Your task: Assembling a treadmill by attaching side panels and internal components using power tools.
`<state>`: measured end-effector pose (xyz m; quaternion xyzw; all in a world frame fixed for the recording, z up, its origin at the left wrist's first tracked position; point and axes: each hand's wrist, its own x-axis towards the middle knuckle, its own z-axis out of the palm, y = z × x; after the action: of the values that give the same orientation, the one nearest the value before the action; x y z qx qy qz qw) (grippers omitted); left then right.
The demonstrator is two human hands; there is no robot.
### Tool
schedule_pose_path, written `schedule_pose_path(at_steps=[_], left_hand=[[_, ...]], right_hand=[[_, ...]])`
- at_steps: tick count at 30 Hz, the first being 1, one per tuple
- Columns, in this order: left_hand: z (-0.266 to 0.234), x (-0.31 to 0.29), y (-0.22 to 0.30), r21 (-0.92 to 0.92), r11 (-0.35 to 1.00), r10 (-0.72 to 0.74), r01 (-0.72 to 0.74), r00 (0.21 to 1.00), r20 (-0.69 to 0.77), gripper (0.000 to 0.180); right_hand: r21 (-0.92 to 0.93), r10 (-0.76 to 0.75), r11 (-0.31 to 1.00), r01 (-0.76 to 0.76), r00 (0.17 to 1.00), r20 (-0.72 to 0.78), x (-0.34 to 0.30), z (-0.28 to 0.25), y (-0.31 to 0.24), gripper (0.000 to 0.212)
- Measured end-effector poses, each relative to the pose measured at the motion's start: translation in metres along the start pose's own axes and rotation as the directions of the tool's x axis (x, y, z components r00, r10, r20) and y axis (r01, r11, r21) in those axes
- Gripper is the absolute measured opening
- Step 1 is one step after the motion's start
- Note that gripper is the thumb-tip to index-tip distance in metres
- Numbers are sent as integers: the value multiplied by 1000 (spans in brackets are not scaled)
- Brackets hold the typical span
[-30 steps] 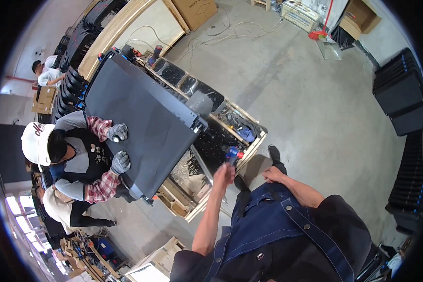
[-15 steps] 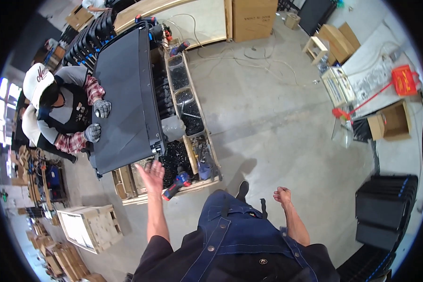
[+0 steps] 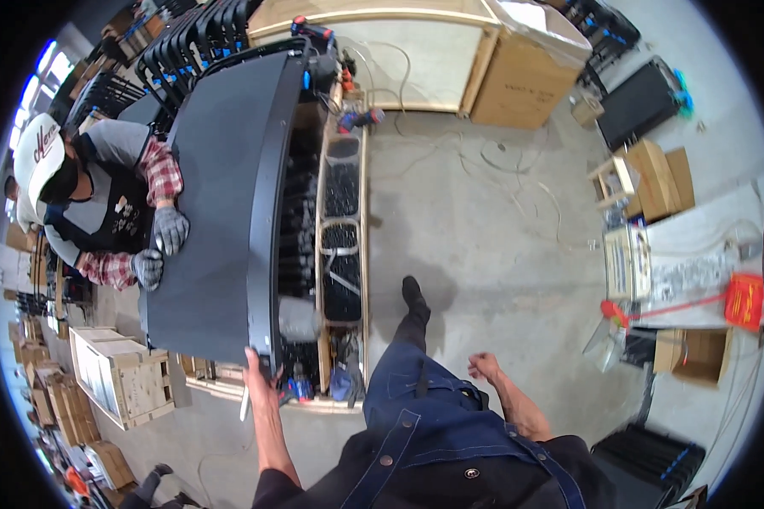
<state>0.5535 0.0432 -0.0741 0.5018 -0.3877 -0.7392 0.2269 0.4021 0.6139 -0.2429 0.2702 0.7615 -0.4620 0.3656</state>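
A long black treadmill deck (image 3: pixel 221 187) with a raised side rail lies across a wooden-framed workbench at left. My left hand (image 3: pixel 261 373) is at the rail's near end, its thumb up against the edge; the other fingers are mostly hidden and appear wrapped round the corner. A thin pale strip (image 3: pixel 244 405) shows beside this hand. My right hand (image 3: pixel 485 366) hangs in the air over the floor, fingers curled in, with no object visible in it. Across the deck, a co-worker's grey-gloved hands (image 3: pixel 171 231) rest on its far-left edge.
Bench bins (image 3: pixel 342 191) hold small dark parts; a power drill (image 3: pixel 358 120) lies near their far end. By my left wrist sits a blue-and-red tool (image 3: pixel 299 388). A cable (image 3: pixel 518 170) trails over the floor. Cartons (image 3: pixel 692 352) stand at right, a wooden crate (image 3: pixel 123 373) at lower left.
My left hand, spread beside the deck's corner before, now touches the rail end. The view has shifted and one foot has stepped forward. The co-worker's gloved hands stay on the deck.
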Motion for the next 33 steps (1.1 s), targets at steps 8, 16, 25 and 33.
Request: schedule_pose_path(at_steps=[8,16,25,33], left_hand=[[-9,-2,-3,69,994,-76,83,993,-94,64],[0,0,2,191,963,-161,188,976,-147,89],[155,-56,27,297,884,239,362,196,-951,52],[452,-115,-67,-411,586,-803,699,435,-406,61]], right_hand=[[-440,-40,895,71,996,80,108,-70,-271,22],[-552,-559,582,597,787,261,261,36,-732,22],[-511,-924,135,849,295,246,335,277,-1171,66],[-405,-774,-184,895,122,621,504,345,-1362,68]])
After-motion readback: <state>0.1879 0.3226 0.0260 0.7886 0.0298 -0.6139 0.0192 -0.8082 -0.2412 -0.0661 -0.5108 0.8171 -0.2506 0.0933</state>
